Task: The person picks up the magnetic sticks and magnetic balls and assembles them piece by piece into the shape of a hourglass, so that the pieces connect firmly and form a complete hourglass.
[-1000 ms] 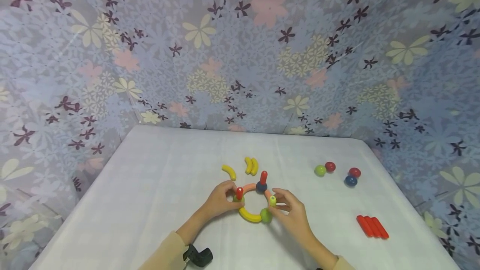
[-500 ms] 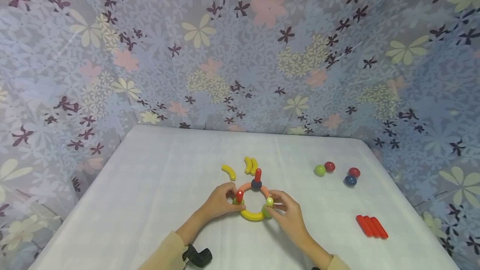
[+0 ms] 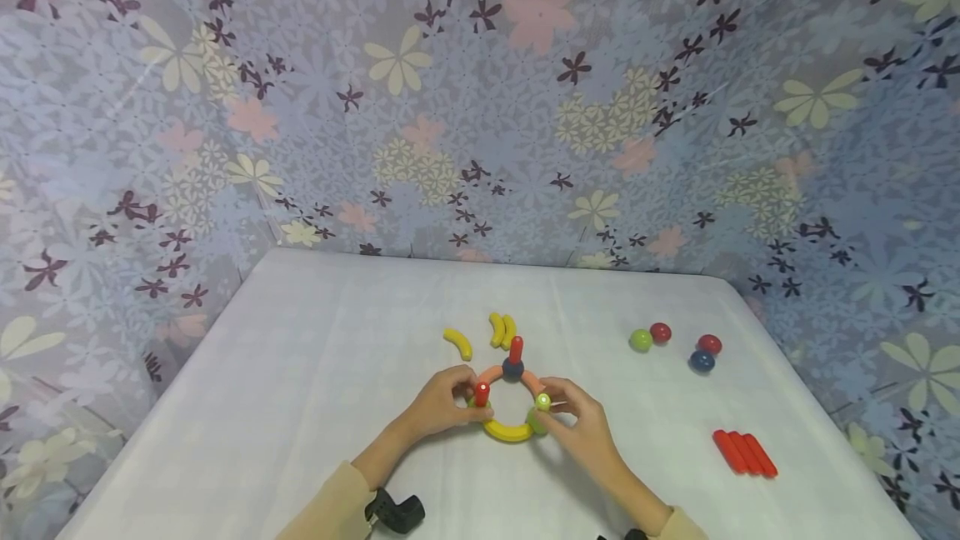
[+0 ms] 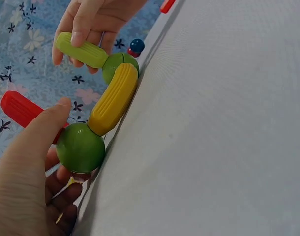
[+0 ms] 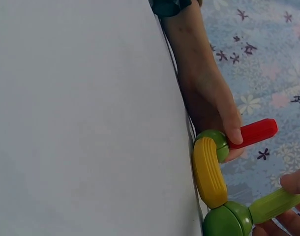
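Note:
A ring of toy building pieces lies on the white table. Its front is a yellow curved stick [image 3: 508, 432] between two green balls; orange curved sticks [image 3: 530, 381] meet a dark blue ball [image 3: 513, 370] at the back. An upright red stick [image 3: 516, 348] tops that blue ball. My left hand [image 3: 442, 402] holds another red stick [image 4: 23, 109] at the left green ball [image 4: 81, 147], thumb on the stick's base. Opposite, my right hand [image 3: 587, 425] pinches a lime green stick [image 5: 275, 205], which stands on the right green ball [image 5: 227, 220]. My fingers partly hide both side joints.
Behind the ring lie a loose yellow curved stick [image 3: 458, 344] and a yellow pair [image 3: 503, 331]. Right of it are a green ball [image 3: 641, 341], red balls [image 3: 661, 332] and a blue ball [image 3: 702, 362]. Three red sticks [image 3: 745, 452] lie nearer on the right.
The blue ball with its upright red stick has shifted left, along with the right side of the ring. My right hand moved slightly left, then a touch back. Both hands keep their holds.

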`<state>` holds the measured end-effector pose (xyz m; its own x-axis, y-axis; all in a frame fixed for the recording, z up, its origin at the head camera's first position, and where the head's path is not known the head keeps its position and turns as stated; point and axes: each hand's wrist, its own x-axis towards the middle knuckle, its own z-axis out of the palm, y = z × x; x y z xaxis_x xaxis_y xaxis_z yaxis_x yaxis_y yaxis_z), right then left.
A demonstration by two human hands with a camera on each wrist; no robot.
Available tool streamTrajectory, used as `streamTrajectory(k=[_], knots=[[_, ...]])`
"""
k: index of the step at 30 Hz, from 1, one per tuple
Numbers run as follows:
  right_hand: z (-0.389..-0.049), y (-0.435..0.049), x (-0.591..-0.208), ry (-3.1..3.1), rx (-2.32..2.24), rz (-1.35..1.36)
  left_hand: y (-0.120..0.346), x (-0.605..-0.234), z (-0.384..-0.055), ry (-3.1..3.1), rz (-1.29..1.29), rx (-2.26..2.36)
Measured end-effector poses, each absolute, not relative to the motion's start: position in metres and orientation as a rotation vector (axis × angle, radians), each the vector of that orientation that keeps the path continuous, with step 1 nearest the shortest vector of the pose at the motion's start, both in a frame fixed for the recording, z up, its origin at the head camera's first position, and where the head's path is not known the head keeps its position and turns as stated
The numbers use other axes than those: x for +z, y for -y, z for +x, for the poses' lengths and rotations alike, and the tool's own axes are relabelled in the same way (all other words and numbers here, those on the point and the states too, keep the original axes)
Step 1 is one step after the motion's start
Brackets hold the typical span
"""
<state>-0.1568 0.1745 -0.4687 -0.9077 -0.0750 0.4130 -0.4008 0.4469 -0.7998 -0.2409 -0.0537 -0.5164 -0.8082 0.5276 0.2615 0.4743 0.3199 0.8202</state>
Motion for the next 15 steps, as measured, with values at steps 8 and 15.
streamTrajectory(k=[8, 15], knots=[[-0.161, -0.175, -0.476, 2.379, 1.422, 0.402, 0.053, -0.505, -0.235, -2.504, 1.032, 1.626], [-0.171, -0.189, -0.488, 2.395, 1.396, 0.444, 0.054, -0.485, -0.225, -2.436, 1.133, 1.671]])
